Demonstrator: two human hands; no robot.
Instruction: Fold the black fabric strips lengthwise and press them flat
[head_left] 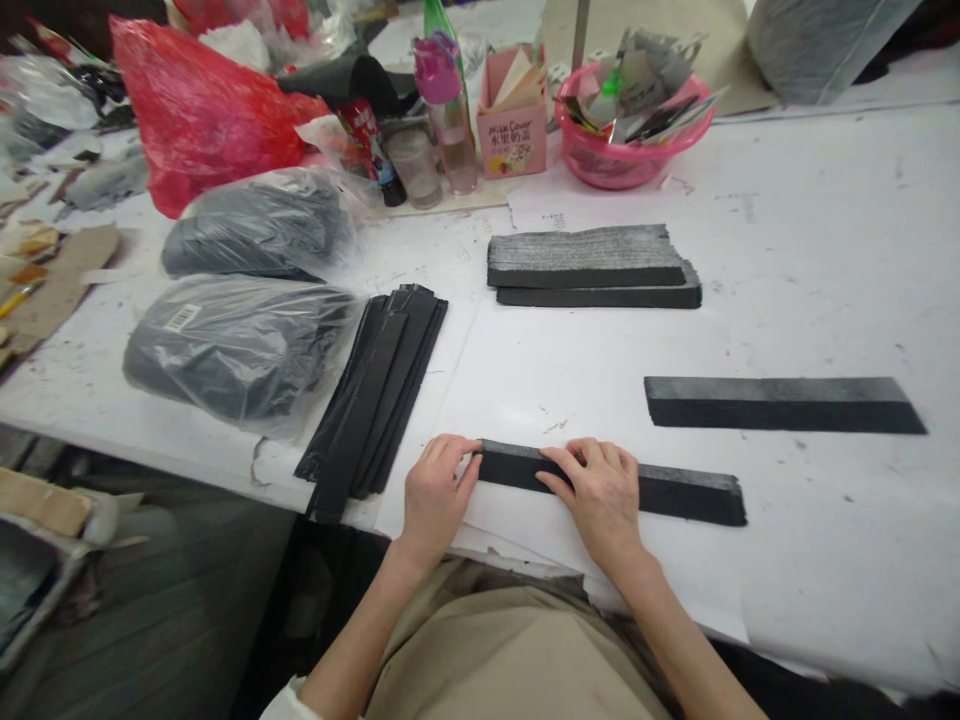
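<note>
Hands [604, 495] hold black strip [686, 495] crosswise, right end nearer.

The right hand [600, 495] hides part of the black strip [694, 495] beneath it. The top edge cuts off the green bottle [435, 14], whose lower part is largely hidden behind the pink-capped bottle [453, 125]. Print on the barcode label [182, 319] and faint writing on the bench [817, 260] are too small to read.

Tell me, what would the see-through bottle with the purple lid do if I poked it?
The bottle looks tall and narrow, so a high poke could tip it. Its sides look round, so it might roll once it's down.
</note>
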